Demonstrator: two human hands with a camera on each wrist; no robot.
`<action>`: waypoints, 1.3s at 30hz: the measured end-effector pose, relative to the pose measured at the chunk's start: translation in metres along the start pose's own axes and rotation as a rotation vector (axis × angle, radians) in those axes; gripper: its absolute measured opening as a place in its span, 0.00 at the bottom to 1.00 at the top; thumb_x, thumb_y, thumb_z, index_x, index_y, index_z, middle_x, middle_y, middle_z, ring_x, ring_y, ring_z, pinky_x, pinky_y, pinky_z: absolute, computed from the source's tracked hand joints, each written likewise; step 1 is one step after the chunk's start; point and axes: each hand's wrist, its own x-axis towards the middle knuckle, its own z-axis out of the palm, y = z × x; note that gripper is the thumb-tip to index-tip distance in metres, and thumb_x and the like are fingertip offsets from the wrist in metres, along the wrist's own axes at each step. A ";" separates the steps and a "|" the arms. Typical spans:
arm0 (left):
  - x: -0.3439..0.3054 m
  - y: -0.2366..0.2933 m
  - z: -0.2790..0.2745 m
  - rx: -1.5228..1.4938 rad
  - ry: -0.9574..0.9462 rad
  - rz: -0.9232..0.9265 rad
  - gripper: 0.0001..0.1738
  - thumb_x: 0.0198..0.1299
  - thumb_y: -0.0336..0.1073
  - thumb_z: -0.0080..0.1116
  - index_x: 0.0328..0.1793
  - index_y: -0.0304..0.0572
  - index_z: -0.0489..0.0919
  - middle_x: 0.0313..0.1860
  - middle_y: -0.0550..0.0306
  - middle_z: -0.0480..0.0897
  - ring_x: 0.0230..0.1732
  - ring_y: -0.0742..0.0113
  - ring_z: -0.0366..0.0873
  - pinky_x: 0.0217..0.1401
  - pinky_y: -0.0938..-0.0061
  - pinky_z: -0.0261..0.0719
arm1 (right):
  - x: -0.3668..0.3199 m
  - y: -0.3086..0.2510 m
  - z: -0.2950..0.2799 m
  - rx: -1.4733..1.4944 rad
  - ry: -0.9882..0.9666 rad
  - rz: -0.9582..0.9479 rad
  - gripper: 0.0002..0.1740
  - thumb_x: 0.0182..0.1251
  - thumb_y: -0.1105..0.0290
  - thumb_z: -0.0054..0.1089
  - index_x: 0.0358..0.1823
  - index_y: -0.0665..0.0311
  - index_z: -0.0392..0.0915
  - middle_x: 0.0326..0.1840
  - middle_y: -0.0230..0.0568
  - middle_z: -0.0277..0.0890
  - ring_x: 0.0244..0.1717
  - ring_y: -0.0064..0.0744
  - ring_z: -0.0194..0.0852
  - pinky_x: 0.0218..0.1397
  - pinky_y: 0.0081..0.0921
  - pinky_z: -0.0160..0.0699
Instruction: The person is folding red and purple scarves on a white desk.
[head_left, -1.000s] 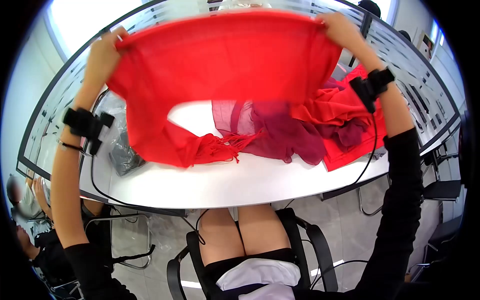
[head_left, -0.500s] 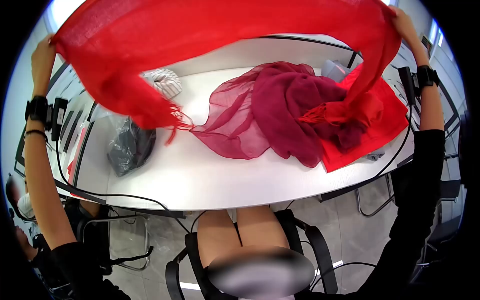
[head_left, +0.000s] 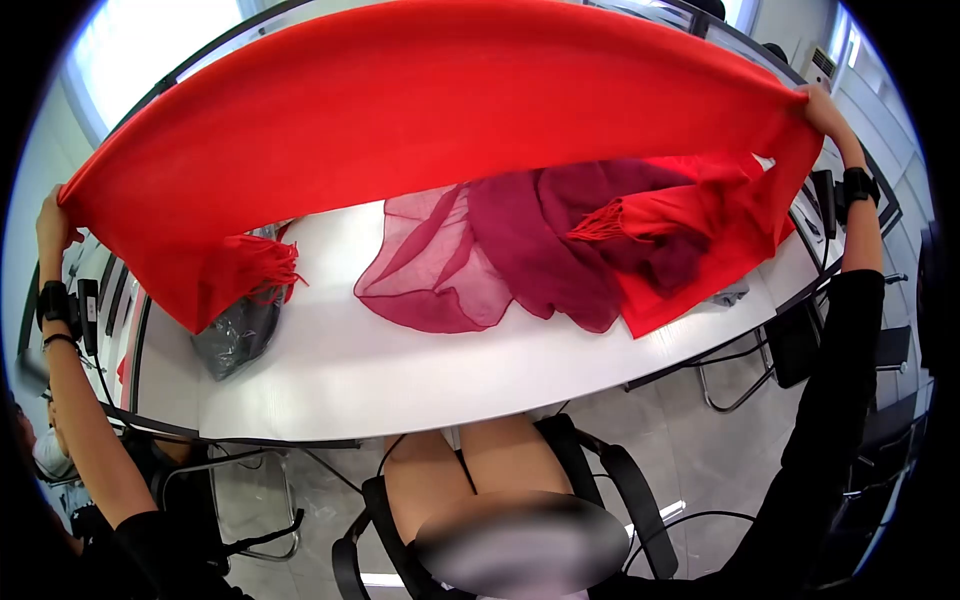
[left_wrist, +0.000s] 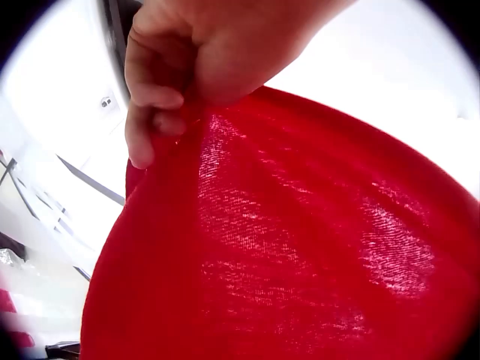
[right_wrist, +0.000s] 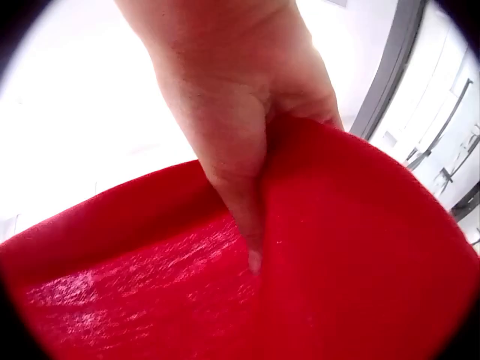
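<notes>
A long red scarf [head_left: 430, 100] with fringed ends stretches in the air across the far part of the table. My left hand [head_left: 55, 230] pinches its upper edge at the far left; in the left wrist view the thumb and fingers of that hand [left_wrist: 202, 60] close on the cloth. At the far right my right hand [head_left: 828, 115] grips the same edge, and the right wrist view shows its thumb [right_wrist: 244, 202] pressed along the fabric. One fringe [head_left: 270, 262] hangs at the left in front of a dark plastic-wrapped bundle; the other fringe [head_left: 598, 220] lies over a maroon sheer scarf.
The maroon sheer scarf [head_left: 540, 240] lies crumpled on the white table [head_left: 400, 385]. Under it at the right is a flat red cloth [head_left: 650, 305], with something grey beneath. The dark bundle in clear plastic [head_left: 235, 340] sits at the left. Cables run from both wrists.
Both hands have moved farther apart, pulling the red scarf from a bunched span into a wide taut one. Since half a second ago both hands have come lower in view.
</notes>
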 end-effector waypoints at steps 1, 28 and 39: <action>0.005 -0.010 0.001 0.069 0.040 0.085 0.15 0.59 0.31 0.38 0.49 0.39 0.74 0.22 0.49 0.79 0.12 0.61 0.76 0.12 0.75 0.69 | -0.009 0.003 0.001 0.094 -0.012 -0.006 0.13 0.54 0.65 0.60 0.29 0.71 0.76 0.22 0.37 0.75 0.26 0.24 0.71 0.34 0.27 0.72; -0.044 0.009 0.029 -0.031 -0.186 0.021 0.19 0.60 0.30 0.33 0.52 0.52 0.72 0.13 0.57 0.72 0.07 0.69 0.69 0.06 0.79 0.59 | -0.062 -0.014 0.070 0.180 0.127 -0.093 0.07 0.41 0.78 0.54 0.25 0.68 0.70 0.19 0.40 0.66 0.25 0.29 0.64 0.31 0.26 0.64; -0.191 0.090 0.087 -0.389 -0.928 -0.084 0.20 0.63 0.33 0.36 0.60 0.51 0.71 0.40 0.53 0.81 0.28 0.68 0.82 0.26 0.79 0.79 | -0.104 -0.066 0.107 0.539 -0.794 0.013 0.12 0.44 0.68 0.69 0.21 0.62 0.72 0.21 0.23 0.67 0.24 0.15 0.61 0.29 0.17 0.59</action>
